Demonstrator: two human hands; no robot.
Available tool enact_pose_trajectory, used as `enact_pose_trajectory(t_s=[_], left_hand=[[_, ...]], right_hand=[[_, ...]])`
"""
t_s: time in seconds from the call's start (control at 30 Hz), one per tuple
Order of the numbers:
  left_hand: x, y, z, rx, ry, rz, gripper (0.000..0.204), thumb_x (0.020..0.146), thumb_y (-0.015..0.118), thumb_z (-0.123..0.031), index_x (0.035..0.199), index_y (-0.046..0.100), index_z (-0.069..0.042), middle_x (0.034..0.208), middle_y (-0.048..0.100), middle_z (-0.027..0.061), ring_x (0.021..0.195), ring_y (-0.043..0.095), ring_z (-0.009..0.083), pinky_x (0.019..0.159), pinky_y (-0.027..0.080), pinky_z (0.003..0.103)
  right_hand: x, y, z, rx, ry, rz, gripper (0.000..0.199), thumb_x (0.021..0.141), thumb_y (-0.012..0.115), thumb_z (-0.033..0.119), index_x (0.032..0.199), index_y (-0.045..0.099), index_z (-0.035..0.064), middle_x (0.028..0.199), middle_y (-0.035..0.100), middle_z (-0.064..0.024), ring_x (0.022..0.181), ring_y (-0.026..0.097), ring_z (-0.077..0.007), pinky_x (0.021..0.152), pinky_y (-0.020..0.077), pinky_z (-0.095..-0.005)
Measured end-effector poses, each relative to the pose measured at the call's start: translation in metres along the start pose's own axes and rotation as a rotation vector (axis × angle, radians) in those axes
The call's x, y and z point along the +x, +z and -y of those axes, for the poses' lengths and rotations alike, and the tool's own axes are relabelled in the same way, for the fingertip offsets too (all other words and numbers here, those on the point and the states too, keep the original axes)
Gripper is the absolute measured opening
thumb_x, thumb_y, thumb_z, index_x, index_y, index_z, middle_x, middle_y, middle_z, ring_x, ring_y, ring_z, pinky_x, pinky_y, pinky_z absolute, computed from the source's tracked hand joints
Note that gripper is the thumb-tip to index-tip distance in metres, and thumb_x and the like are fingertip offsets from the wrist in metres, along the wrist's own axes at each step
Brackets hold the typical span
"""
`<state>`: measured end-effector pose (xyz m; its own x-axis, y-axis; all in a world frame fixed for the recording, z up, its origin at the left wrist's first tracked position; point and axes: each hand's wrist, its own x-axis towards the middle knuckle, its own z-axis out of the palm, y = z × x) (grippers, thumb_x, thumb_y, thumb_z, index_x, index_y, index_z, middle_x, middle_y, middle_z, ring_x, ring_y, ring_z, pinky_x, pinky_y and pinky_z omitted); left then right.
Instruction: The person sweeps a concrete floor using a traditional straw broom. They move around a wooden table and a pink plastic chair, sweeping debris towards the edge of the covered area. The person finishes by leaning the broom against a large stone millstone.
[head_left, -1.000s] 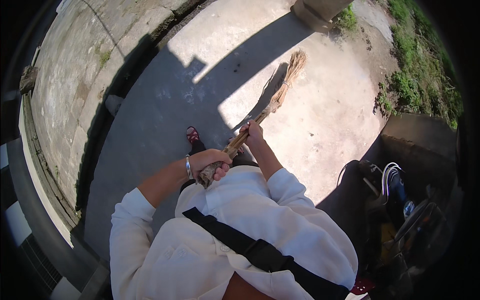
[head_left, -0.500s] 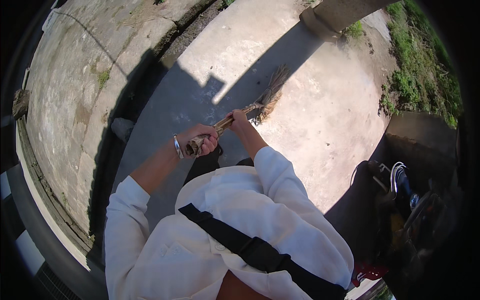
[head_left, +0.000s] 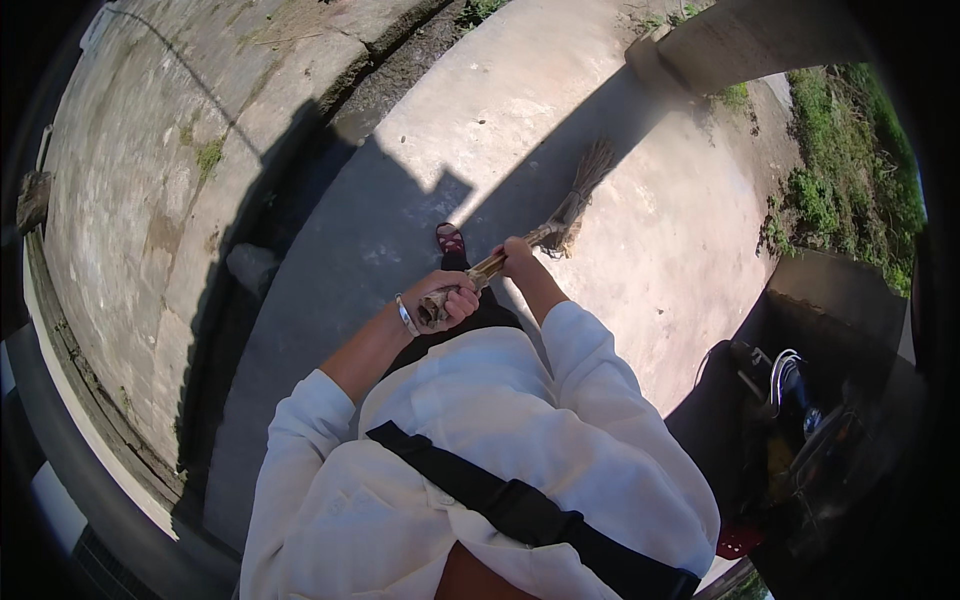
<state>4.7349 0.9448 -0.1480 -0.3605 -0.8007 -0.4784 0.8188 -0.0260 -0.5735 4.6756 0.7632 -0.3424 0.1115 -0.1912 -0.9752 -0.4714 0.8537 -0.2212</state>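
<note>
Left hand, a metal bangle on its wrist, is closed around the near end of a straw broom at frame centre; right hand is closed around the handle just beyond it, toward the bristles. Broom slants up and to the right, its bristle head spread on the sunlit concrete floor in the upper centre of the frame. A red sandalled foot shows just above the left hand; grass at upper right, dark drain channel at upper left.
</note>
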Motion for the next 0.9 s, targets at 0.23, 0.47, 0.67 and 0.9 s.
enact_pose_trajectory(t_s=[0.23,0.47,0.67,0.9], left_hand=[[-0.077,0.048,-0.048,0.035,0.155,-0.073,0.016,0.081,0.042,-0.009,0.089,0.041,0.005,0.061,0.040,0.0005,0.043,0.038,0.0049,0.035,0.036,0.018],[-0.079,0.117,-0.036,0.619,0.161,-0.302,0.019,0.078,0.045,-0.010,0.060,0.039,-0.008,0.056,0.043,-0.0004,0.045,0.042,0.0045,0.038,0.038,0.019],[-0.053,0.073,-0.129,0.010,0.122,0.137,0.011,0.081,0.041,-0.008,0.086,0.039,0.002,0.062,0.038,0.0008,0.046,0.039,0.0069,0.040,0.038,0.021],[-0.137,0.044,-0.179,-0.200,0.147,0.240,0.018,0.081,0.040,-0.008,0.094,0.036,0.005,0.062,0.038,0.0013,0.045,0.039,0.0068,0.039,0.037,0.021]], right_hand=[[-0.025,0.137,0.017,-0.005,0.026,0.095,0.011,0.077,0.038,0.007,0.073,0.046,0.0003,0.057,0.051,-0.0146,0.046,0.051,-0.0249,0.044,0.0431,-0.0394],[-0.058,0.142,0.067,0.201,-0.106,0.209,0.011,0.080,0.040,0.008,0.071,0.043,0.0028,0.050,0.044,-0.0087,0.043,0.047,-0.0217,0.040,0.0427,-0.0347],[-0.014,0.181,0.113,-0.251,-0.204,0.131,0.020,0.081,0.036,0.010,0.067,0.048,0.0037,0.054,0.049,-0.0080,0.048,0.050,-0.0206,0.044,0.0439,-0.0353],[0.029,0.284,0.062,-0.495,-0.178,0.183,0.019,0.075,0.041,0.007,0.059,0.050,0.0044,0.057,0.053,-0.0116,0.049,0.053,-0.0216,0.044,0.0446,-0.0364]])
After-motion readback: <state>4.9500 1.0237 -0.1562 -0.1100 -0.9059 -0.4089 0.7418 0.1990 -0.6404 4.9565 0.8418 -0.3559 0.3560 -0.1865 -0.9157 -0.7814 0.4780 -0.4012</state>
